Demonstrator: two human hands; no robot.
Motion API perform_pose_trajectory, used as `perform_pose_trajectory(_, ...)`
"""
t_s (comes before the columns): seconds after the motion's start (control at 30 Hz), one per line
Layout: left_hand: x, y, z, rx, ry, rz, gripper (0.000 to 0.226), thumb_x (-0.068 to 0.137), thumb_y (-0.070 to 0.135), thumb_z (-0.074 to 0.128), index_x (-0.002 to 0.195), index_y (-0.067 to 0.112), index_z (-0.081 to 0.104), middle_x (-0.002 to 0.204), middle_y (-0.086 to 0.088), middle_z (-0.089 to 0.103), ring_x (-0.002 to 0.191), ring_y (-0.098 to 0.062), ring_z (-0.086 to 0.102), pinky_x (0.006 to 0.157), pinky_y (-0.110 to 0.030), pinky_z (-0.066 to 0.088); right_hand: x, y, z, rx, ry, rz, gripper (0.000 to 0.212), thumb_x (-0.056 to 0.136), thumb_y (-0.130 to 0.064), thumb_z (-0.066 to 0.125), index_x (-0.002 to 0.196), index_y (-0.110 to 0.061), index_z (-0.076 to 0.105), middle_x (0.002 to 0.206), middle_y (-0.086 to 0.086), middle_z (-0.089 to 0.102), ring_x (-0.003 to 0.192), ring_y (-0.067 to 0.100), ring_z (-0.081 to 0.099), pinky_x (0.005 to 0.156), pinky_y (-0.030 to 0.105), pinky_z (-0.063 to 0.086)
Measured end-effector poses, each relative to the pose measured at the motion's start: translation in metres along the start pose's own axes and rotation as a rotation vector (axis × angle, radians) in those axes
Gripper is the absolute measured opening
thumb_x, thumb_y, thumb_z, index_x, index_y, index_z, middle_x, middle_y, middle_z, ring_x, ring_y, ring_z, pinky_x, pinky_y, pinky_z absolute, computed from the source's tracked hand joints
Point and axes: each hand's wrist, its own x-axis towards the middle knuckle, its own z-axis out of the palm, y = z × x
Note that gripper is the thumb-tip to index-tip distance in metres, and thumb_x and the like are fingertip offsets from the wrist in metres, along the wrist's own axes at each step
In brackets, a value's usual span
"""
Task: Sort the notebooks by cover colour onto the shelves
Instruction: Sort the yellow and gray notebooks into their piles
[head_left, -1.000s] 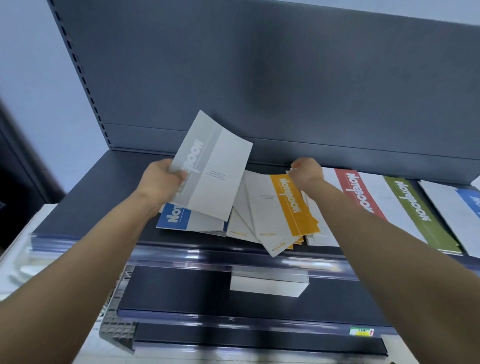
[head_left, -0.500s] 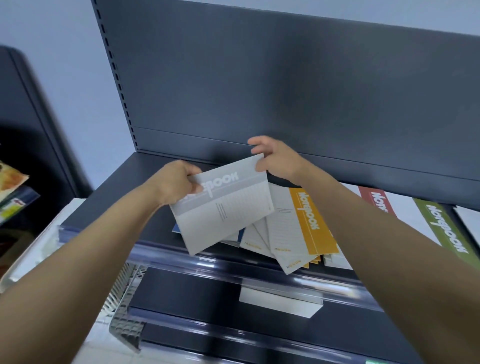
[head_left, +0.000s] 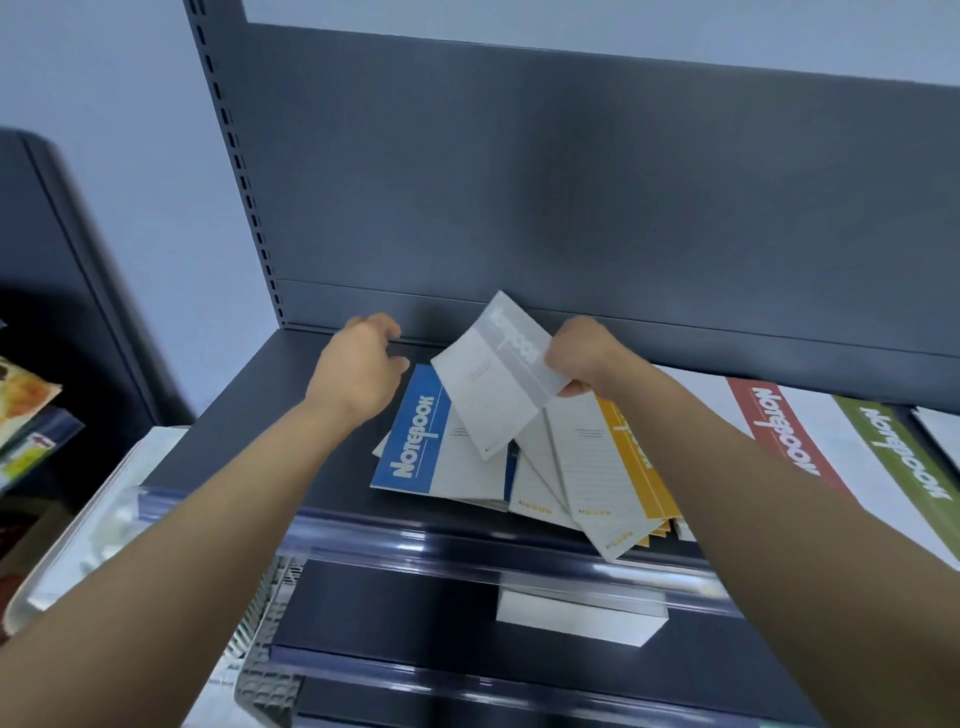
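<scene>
My right hand (head_left: 579, 358) grips a grey-striped notebook (head_left: 498, 374) by its right edge and holds it tilted above the pile on the top shelf (head_left: 291, 436). My left hand (head_left: 361, 364) hovers to the left of it with loosely curled fingers, holding nothing. Below lie a blue-striped notebook (head_left: 415, 441) and several fanned yellow-striped notebooks (head_left: 613, 467). Further right, a red-striped notebook (head_left: 779, 431) and a green-striped notebook (head_left: 898, 457) lie flat on the same shelf.
The dark back panel (head_left: 571, 197) rises behind the shelf. A clear price rail (head_left: 467, 540) runs along its front edge. A lower shelf (head_left: 415, 618) carries a white box (head_left: 576, 618). Magazines (head_left: 26, 410) sit on a rack at far left.
The grey notebook has passed from my left hand to my right hand and swung upright to the right. My left hand let go and moved left, uncovering the blue notebook.
</scene>
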Motion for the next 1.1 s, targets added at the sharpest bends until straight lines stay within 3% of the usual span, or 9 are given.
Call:
perform_pose_trajectory(0.07, -0.003, -0.003, 0.004, -0.003, -0.032, -0.013, 0.033, 0.092, 0.015, 0.059, 0.124, 0.009, 0.054, 0.122, -0.011, 0.056, 0.108, -0.027, 0.054, 0.087, -0.03, 0.039, -0.011, 0.003, 0.007, 0.115, -0.073, 0.086, 0.02, 0.09, 0.005, 0.042, 0.073, -0.005, 0.049, 0.073, 0.012, 0.057, 0.06, 0.024, 0.06, 0.043, 0.025, 0.053)
perform_pose_trajectory(0.2, -0.01, -0.014, 0.007, 0.005, -0.084, -0.023, 0.033, 0.092, 0.015, 0.058, 0.124, 0.01, 0.055, 0.122, -0.01, 0.057, 0.109, -0.026, 0.054, 0.09, -0.032, 0.041, -0.027, 0.005, 0.027, 0.03, -0.227, 0.149, 0.007, 0.092, 0.005, 0.045, 0.092, 0.001, 0.051, 0.087, 0.017, 0.064, 0.076, 0.028, 0.068, 0.077, 0.04, 0.058)
perform_pose_trajectory(0.3, -0.015, -0.022, 0.007, 0.009, -0.113, -0.012, 0.031, 0.091, 0.014, 0.058, 0.122, 0.01, 0.056, 0.119, -0.01, 0.059, 0.105, -0.025, 0.055, 0.087, -0.031, 0.042, -0.032, 0.007, 0.04, -0.088, -0.267, 0.186, 0.006, 0.093, -0.001, 0.05, 0.096, 0.003, 0.053, 0.085, 0.017, 0.067, 0.067, 0.023, 0.067, 0.072, 0.032, 0.056)
perform_pose_trajectory(0.4, -0.019, -0.025, 0.004, 0.02, -0.13, 0.007, 0.031, 0.092, 0.014, 0.057, 0.123, 0.01, 0.056, 0.119, -0.01, 0.059, 0.105, -0.025, 0.055, 0.086, -0.031, 0.043, -0.032, 0.008, 0.046, -0.18, -0.158, 0.15, 0.018, 0.093, -0.006, 0.054, 0.077, 0.001, 0.057, 0.074, 0.014, 0.068, 0.058, 0.02, 0.066, 0.067, 0.031, 0.059)
perform_pose_trajectory(0.47, -0.021, -0.025, 0.001, 0.02, -0.134, 0.027, 0.031, 0.093, 0.013, 0.056, 0.124, 0.009, 0.056, 0.119, -0.01, 0.059, 0.105, -0.025, 0.055, 0.087, -0.032, 0.044, -0.03, 0.008, 0.045, -0.264, -0.049, 0.087, 0.021, 0.091, -0.007, 0.053, 0.072, -0.001, 0.059, 0.074, 0.013, 0.07, 0.065, 0.022, 0.069, 0.07, 0.032, 0.059)
perform_pose_trajectory(0.63, -0.022, -0.012, -0.005, 0.039, -0.136, 0.112, 0.027, 0.093, 0.011, 0.054, 0.12, 0.01, 0.056, 0.116, -0.008, 0.058, 0.103, -0.025, 0.055, 0.088, -0.035, 0.046, -0.037, -0.003, 0.029, -0.336, 0.059, -0.059, 0.021, 0.088, -0.015, 0.058, 0.096, 0.003, 0.065, 0.095, 0.014, 0.068, 0.079, 0.027, 0.061, 0.064, 0.029, 0.048)
perform_pose_trajectory(0.77, -0.018, 0.014, -0.017, 0.083, -0.098, 0.252, 0.028, 0.094, 0.012, 0.053, 0.122, 0.01, 0.055, 0.117, -0.008, 0.057, 0.103, -0.026, 0.054, 0.086, -0.034, 0.043, -0.047, -0.018, 0.008, -0.529, 0.167, -0.119, 0.023, 0.088, -0.017, 0.054, 0.067, -0.01, 0.046, 0.069, 0.003, 0.049, 0.068, 0.025, 0.05, 0.049, 0.024, 0.032)
perform_pose_trajectory(0.9, -0.008, 0.047, -0.034, 0.145, -0.036, 0.374, 0.029, 0.095, 0.015, 0.052, 0.124, 0.011, 0.054, 0.12, -0.008, 0.055, 0.107, -0.027, 0.052, 0.089, -0.037, 0.042, -0.07, -0.037, -0.019, -0.618, 0.309, -0.208, 0.019, 0.09, -0.021, 0.054, 0.078, -0.01, 0.046, 0.077, 0.005, 0.048, 0.079, 0.028, 0.047, 0.068, 0.03, 0.036)
perform_pose_trajectory(1.1, -0.005, 0.089, -0.051, 0.252, 0.045, 0.503, 0.03, 0.097, 0.017, 0.049, 0.126, 0.012, 0.05, 0.118, -0.008, 0.053, 0.106, -0.027, 0.051, 0.092, -0.043, 0.043, -0.094, -0.04, -0.048, -0.77, 0.493, -0.246, 0.012, 0.092, -0.02, 0.053, 0.089, -0.012, 0.045, 0.093, 0.007, 0.048, 0.09, 0.027, 0.042, 0.076, 0.033, 0.029)
